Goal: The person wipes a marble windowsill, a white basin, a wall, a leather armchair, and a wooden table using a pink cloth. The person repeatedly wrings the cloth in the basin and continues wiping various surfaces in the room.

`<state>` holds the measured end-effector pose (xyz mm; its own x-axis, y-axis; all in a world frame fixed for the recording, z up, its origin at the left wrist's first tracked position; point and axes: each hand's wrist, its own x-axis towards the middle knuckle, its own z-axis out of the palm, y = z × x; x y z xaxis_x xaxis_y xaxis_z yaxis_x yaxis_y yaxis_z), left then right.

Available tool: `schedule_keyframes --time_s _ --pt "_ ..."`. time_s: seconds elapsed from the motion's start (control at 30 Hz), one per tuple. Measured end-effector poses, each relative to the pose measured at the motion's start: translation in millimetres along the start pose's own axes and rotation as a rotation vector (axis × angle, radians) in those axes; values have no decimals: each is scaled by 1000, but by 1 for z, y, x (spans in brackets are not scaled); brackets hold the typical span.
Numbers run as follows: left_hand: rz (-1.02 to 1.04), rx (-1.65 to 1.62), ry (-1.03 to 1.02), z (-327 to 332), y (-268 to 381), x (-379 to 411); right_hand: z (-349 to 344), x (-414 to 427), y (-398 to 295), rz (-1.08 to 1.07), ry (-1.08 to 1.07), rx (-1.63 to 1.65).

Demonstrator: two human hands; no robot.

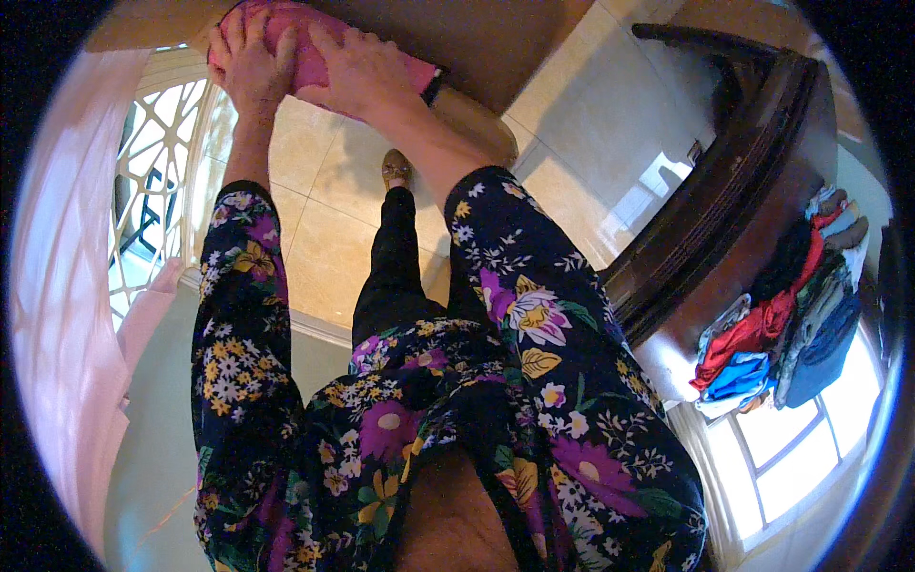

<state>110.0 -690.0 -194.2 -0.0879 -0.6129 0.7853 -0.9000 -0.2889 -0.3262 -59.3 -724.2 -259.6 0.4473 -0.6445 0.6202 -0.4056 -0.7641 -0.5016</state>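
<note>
A folded pink cloth (307, 61) with a dark trim at its right end lies along the top edge of the view. My left hand (250, 61) rests over its left part, palm down, with the fingers spread. On the cloth's right part lies my right hand (368, 71), also palm down, fingers apart and thumb pointing left. The cloth appears to lie on a brown piece of furniture (475, 125), though its underside is hidden.
To the right stands a dark wooden piece of furniture (722, 186) with a curved-looking edge. Several clothes (786, 307) in red, blue and green are piled beyond it. A pink curtain (68, 286) hangs at left beside a patterned window grille (154, 164). Tiled floor (322, 236) lies below.
</note>
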Motion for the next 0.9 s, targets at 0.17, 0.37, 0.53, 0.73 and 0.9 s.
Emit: schedule_keyframes --time_s 0.17,0.37,0.53,0.73,0.9 --pt "-186 -262 -62 17 29 -16 4 1 1 5 71 -79" --pt "-209 -303 -58 15 45 -49 14 -17 4 -20 160 -119" --pt "-236 -306 -112 -6 97 -84 0 -69 24 -31 205 -176" --pt "-236 -379 -197 -34 143 -104 -17 -122 43 -70 192 -186" --pt "-262 -310 -199 -36 130 -96 -16 -110 32 -123 161 -239"
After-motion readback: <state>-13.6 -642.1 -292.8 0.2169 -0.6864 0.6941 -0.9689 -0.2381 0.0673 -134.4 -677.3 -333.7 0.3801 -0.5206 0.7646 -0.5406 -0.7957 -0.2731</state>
